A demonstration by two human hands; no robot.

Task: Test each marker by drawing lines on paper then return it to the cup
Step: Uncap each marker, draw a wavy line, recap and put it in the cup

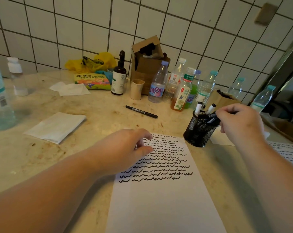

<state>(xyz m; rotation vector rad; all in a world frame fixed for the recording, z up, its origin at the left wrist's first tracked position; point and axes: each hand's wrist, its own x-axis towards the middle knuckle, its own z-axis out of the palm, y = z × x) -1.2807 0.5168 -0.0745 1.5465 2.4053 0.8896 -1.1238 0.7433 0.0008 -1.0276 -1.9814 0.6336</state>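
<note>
Right hand (240,121), centre right of frame, pinches a marker (209,117) over the mesh cup (199,132). Left hand (125,148) rests on the paper (159,199), fingers loosely curled; another marker (141,111) lies above.

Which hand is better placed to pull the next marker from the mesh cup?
Right. The right hand is already at the rim of the mesh cup, fingers pinching a marker there. The left hand rests on the paper, steadying it.
</note>
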